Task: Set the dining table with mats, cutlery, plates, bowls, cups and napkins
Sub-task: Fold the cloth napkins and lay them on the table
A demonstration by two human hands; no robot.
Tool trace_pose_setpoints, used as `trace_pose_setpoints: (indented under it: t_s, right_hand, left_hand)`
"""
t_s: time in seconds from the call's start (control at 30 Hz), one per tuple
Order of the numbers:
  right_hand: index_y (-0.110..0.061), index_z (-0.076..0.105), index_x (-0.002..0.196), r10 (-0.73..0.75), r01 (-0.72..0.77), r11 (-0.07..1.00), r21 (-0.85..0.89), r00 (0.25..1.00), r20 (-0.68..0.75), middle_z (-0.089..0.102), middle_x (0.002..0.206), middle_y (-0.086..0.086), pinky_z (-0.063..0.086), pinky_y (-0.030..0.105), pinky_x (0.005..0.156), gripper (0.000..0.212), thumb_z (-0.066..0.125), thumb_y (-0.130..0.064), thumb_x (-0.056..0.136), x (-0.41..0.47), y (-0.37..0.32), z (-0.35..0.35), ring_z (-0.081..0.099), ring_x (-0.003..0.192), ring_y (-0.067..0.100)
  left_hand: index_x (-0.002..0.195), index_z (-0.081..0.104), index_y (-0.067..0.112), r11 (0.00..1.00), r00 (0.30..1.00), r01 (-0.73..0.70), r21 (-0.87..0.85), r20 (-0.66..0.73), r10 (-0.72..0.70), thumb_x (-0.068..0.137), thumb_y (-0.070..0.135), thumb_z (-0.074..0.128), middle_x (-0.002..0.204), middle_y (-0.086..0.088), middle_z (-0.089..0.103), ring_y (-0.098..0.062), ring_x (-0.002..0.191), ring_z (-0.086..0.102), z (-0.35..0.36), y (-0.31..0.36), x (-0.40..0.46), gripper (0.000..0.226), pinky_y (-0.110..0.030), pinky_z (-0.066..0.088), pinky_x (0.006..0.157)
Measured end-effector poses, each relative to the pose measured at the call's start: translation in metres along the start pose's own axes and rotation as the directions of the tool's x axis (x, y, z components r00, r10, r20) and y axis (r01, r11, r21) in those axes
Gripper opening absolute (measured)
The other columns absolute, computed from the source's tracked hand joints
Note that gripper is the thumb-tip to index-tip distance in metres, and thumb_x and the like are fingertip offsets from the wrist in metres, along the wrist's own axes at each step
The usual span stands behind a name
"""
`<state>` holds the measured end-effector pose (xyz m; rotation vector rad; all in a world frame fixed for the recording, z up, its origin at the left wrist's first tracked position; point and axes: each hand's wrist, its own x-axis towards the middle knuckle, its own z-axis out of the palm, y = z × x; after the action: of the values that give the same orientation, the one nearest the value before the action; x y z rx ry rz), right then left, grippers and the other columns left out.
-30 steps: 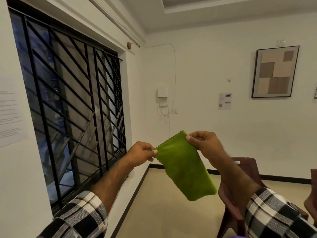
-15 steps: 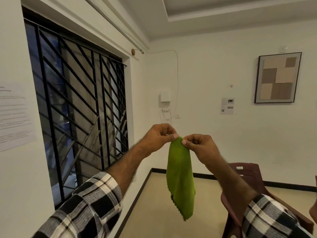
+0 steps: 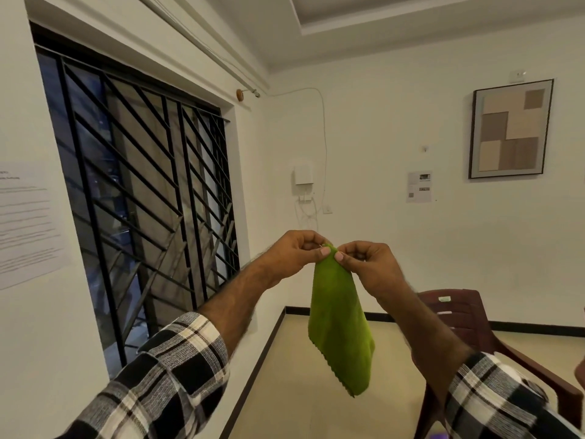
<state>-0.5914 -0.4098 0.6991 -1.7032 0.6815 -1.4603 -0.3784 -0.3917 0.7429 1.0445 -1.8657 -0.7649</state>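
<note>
Both hands have closed in on each other since a second ago, bringing the napkin's top corners together, so the green napkin (image 3: 340, 324) now hangs folded lengthwise instead of spread flat; head view has also drifted slightly.

Surroundings: barred window (image 3: 142, 201) on the left wall, printed sheet (image 3: 27, 223) taped beside it. Far wall carries a framed picture (image 3: 511, 129), a small notice (image 3: 418, 186) and a white wall box (image 3: 303, 175) with cables. Dark red plastic chair (image 3: 459, 318) sits lower right, partly hidden behind the right forearm. Nothing blocks the napkin.

Left hand (image 3: 294, 253) pinches the napkin's top edge between thumb and forefinger, other fingers curled. Right hand (image 3: 368, 267) does the same just beside it (thumbs nearly touching). Napkin dangles in mid-air at chest height, zigzag-cut lower edge free, touching nothing else.
</note>
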Motion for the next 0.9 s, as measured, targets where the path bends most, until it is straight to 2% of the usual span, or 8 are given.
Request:
trace_pose_setpoints:
  t_s: [0.13, 0.33, 0.43, 0.57, 0.63, 0.73, 0.8, 0.9]
  right_hand:
    - [-0.006, 0.081, 0.099, 0.011, -0.011, 1.0, -0.002, 1.0, -0.021, 0.08, 0.09, 0.012, 0.062, 0.027, 0.075, 0.011, 0.08, -0.014, 0.092, -0.003, -0.001, 0.001, 0.078, 0.085, 0.022]
    - [-0.002, 0.078, 0.098, 0.129, -0.128, 0.992, -0.008, 0.985, 0.111, 0.08, 0.09, 0.014, 0.061, 0.026, 0.07, 0.014, 0.083, -0.012, 0.089, -0.025, 0.004, -0.001, 0.079, 0.083, 0.024]
    - [-0.008, 0.08, 0.093, 0.292, -0.235, 0.936, -0.261, 0.933, 0.209, 0.08, 0.087, 0.006, 0.059, 0.026, 0.07, 0.014, 0.085, -0.02, 0.089, -0.034, 0.021, -0.019, 0.078, 0.081, 0.018]
    - [-0.031, 0.082, 0.089, 0.544, -0.103, 0.622, -0.776, 0.77, 0.334, 0.08, 0.087, -0.011, 0.053, 0.025, 0.077, 0.011, 0.09, -0.035, 0.082, -0.029, 0.025, -0.037, 0.073, 0.085, 0.005]
    - [-0.028, 0.082, 0.094, 0.477, -0.064, 0.691, -0.72, 0.789, 0.388, 0.08, 0.094, -0.007, 0.057, 0.034, 0.087, 0.025, 0.086, -0.05, 0.083, -0.023, 0.01, -0.031, 0.074, 0.095, 0.012]
    - [-0.022, 0.081, 0.095, 0.181, -0.059, 0.921, -0.384, 0.941, 0.287, 0.079, 0.094, 0.004, 0.06, 0.044, 0.09, 0.031, 0.079, -0.052, 0.089, -0.012, -0.019, -0.008, 0.075, 0.094, 0.022]
    - [-0.018, 0.08, 0.091, 0.085, 0.006, 0.933, -0.361, 0.968, 0.238, 0.077, 0.088, 0.011, 0.061, 0.048, 0.082, 0.03, 0.079, -0.048, 0.091, -0.003, -0.027, 0.008, 0.074, 0.084, 0.027]
    - [-0.008, 0.074, 0.078, 0.059, 0.039, 0.907, -0.419, 0.974, 0.218, 0.065, 0.064, 0.002, 0.053, 0.039, 0.062, 0.034, 0.081, -0.038, 0.091, 0.001, -0.016, 0.014, 0.059, 0.059, 0.021]
  left_hand:
    - [0.105, 0.077, 0.013, 0.995, 0.996, -0.007, 0.1, -0.086, 0.016, 0.105, 0.028, 0.068, 0.097, -0.012, 0.075, -0.019, 0.089, 0.065, -0.001, -0.004, 0.004, 0.018, -0.042, 0.058, 0.089]
    - [0.096, 0.066, 0.023, 0.975, 0.943, -0.078, 0.208, -0.301, 0.139, 0.108, 0.031, 0.062, 0.081, -0.016, 0.068, -0.018, 0.069, 0.059, -0.014, 0.013, 0.008, 0.015, -0.037, 0.053, 0.064]
    - [0.097, 0.069, 0.02, 0.954, 0.943, -0.061, 0.292, -0.297, 0.151, 0.108, 0.027, 0.063, 0.08, -0.003, 0.071, -0.013, 0.069, 0.061, -0.032, 0.025, 0.003, 0.013, -0.033, 0.055, 0.066]
    - [0.101, 0.074, 0.021, 0.938, 0.974, -0.055, 0.342, -0.187, 0.126, 0.106, 0.03, 0.067, 0.091, -0.002, 0.075, -0.013, 0.082, 0.068, -0.042, 0.036, -0.006, 0.012, -0.03, 0.058, 0.074]
    - [0.103, 0.076, 0.02, 0.942, 0.991, -0.065, 0.331, -0.091, 0.1, 0.104, 0.031, 0.069, 0.096, -0.004, 0.076, -0.016, 0.09, 0.072, -0.039, 0.042, -0.009, 0.013, -0.033, 0.061, 0.079]
    - [0.103, 0.077, 0.022, 0.916, 0.996, -0.091, 0.39, 0.022, 0.089, 0.103, 0.034, 0.07, 0.101, 0.0, 0.076, -0.022, 0.101, 0.072, -0.029, 0.048, -0.009, 0.014, -0.041, 0.063, 0.089]
    - [0.101, 0.078, 0.022, 0.901, 0.993, -0.116, 0.418, 0.021, 0.118, 0.102, 0.033, 0.071, 0.097, 0.002, 0.076, -0.02, 0.097, 0.072, -0.026, 0.05, -0.007, 0.013, -0.042, 0.063, 0.088]
    - [0.101, 0.079, 0.015, 0.905, 0.988, -0.092, 0.416, -0.076, 0.135, 0.101, 0.026, 0.074, 0.091, -0.004, 0.077, -0.016, 0.086, 0.071, -0.034, 0.051, -0.008, 0.012, -0.041, 0.064, 0.082]
